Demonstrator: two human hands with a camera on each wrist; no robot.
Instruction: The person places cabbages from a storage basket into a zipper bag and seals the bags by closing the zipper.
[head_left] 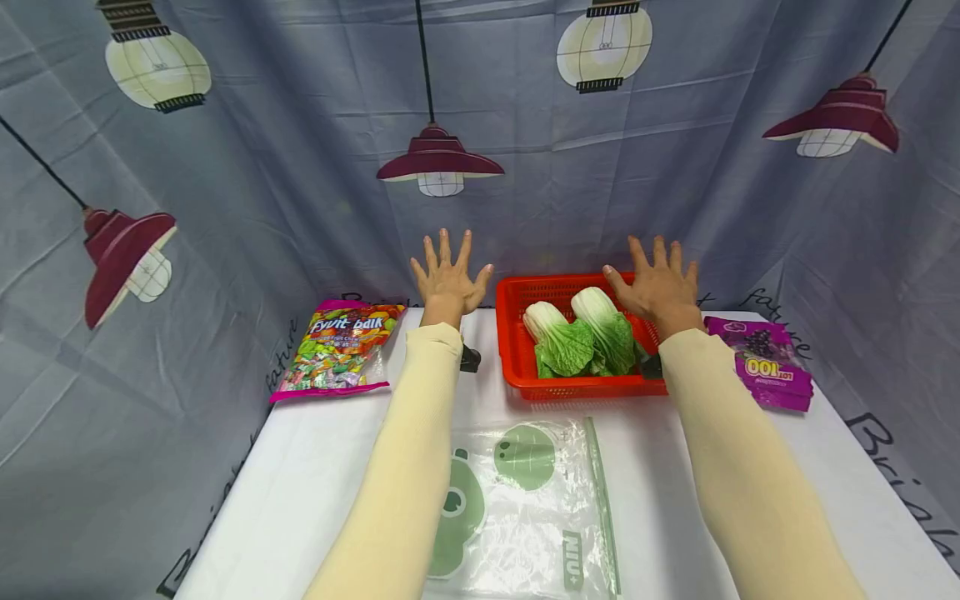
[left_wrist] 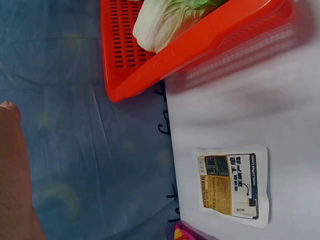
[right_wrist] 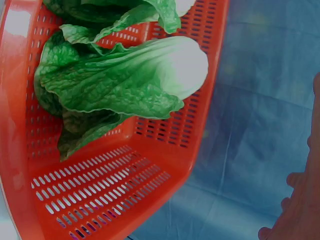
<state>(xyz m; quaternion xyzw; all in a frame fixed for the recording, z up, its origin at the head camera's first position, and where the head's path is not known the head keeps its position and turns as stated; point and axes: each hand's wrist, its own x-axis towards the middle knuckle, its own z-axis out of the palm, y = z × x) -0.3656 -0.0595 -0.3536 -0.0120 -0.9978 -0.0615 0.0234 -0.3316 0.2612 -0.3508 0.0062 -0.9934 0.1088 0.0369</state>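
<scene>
Both hands raised, holding nothing: left hand point(head_left: 447, 279) and right hand point(head_left: 660, 287) with fingers spread. Two napa cabbages point(head_left: 581, 337) lie in red basket point(head_left: 573, 333); zip bag point(head_left: 525, 500) lies nearer. Best grip one cabbage by the stem.

Two green-and-white cabbages point(head_left: 585, 337) lie side by side in a red basket point(head_left: 517, 367).
</scene>
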